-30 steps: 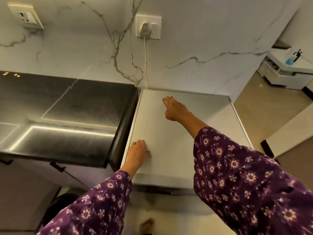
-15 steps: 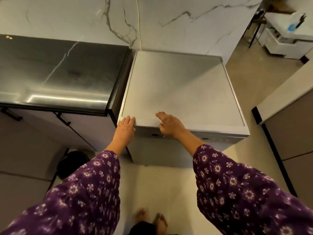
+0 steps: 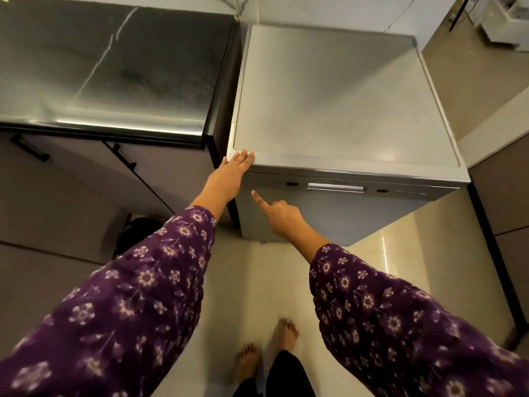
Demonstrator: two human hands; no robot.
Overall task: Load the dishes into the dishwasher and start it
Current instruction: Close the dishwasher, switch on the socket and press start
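Note:
A silver freestanding dishwasher [image 3: 343,110] stands against the marble wall with its door closed. Along the top of the door runs its control strip [image 3: 335,188], with a handle recess and small buttons. My left hand [image 3: 229,176] rests with straight fingers on the front left corner of the dishwasher's top. Lower down, my right hand [image 3: 279,214] has its index finger stretched out at the left end of the door's upper front, the other fingers curled. Whether the fingertip touches the door cannot be told. No dishes are in view.
A dark glossy countertop [image 3: 108,67] over grey cabinets [image 3: 71,181] adjoins the dishwasher on the left. A dark round object [image 3: 137,233] sits on the floor below it. Another cabinet [image 3: 503,196] stands at the right. My bare feet [image 3: 249,359] are on the pale tiled floor.
Both hands have drawn back from the dishwasher's top. The left moved to its front left corner; the right dropped off the front edge to the door front and now points. My view tilted down.

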